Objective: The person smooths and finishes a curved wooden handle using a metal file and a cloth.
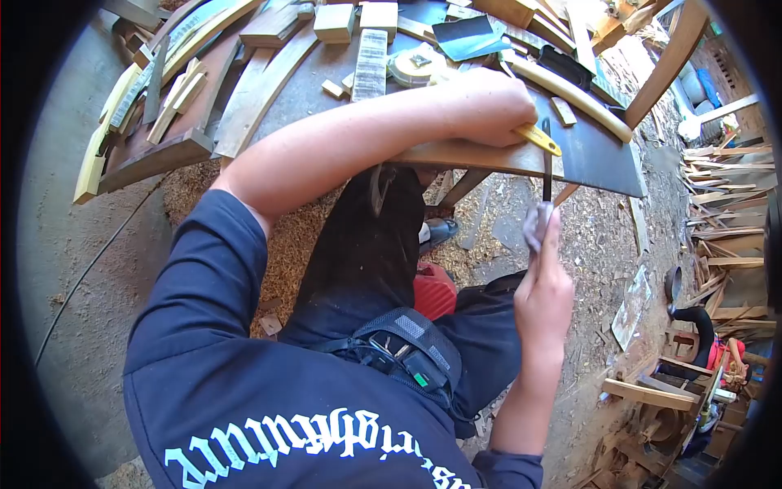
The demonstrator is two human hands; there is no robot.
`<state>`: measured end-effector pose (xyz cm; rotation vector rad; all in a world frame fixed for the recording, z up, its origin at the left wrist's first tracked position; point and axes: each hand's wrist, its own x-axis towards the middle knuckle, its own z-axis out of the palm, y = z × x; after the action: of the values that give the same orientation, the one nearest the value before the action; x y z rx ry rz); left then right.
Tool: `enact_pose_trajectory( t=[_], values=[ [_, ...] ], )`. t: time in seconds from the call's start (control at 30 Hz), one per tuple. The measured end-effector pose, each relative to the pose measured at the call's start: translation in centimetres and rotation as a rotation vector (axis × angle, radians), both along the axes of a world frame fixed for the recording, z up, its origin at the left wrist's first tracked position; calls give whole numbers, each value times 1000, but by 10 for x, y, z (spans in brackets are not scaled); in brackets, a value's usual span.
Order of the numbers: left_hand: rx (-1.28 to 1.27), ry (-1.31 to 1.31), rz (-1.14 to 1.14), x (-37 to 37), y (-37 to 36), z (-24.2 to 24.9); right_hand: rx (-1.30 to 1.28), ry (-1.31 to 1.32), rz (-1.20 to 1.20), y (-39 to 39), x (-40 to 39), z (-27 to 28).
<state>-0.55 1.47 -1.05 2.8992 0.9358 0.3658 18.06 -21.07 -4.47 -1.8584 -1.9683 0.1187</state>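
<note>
My left hand [493,106] is closed around a yellow tool [543,140] at the bench's near edge; its end with a hole sticks out beside the fist. A narrow dark bar [547,183] crosses that edge, close to the yellow end. Below it, my right hand [546,297] grips a crumpled grey cloth [537,226] at the bar's lower end. A curved light wooden piece [570,98] lies beyond my left hand, with a small wood block [563,111] next to it.
The bench [599,159] carries wood blocks [334,23], a striped strip [371,65], a tape measure [417,65] and blue sandpaper [470,37]. Below are a red object [434,291] and shavings. Split wood [733,244] and a bench with tools [652,393] stand at the right.
</note>
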Motion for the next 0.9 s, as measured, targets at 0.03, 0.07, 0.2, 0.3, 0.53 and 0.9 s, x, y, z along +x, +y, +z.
enact_pose_trajectory(
  t=[0.03, 0.07, 0.2, 0.3, 0.53, 0.9],
  values=[
    [2, -24, -8, -1, 0, -1, -21, -8, -10, -13, 3, -3],
    [4, -32, -10, 0, 2, -2, -44, -19, -14, -17, 5, -5],
    [4, -86, -50, -3, 3, -4, -77, -65, -6, 14, 6, -3],
    [-47, 25, 24, 3, 11, -11, -36, -162, -6, 40, 7, -15],
    [-25, -155, -59, 9, -5, -2, 79, -31, -53, 1, -1, -33],
    [-57, -160, -75, 6, 2, -2, 5, -96, -45, 5, -1, -26]
  ],
)
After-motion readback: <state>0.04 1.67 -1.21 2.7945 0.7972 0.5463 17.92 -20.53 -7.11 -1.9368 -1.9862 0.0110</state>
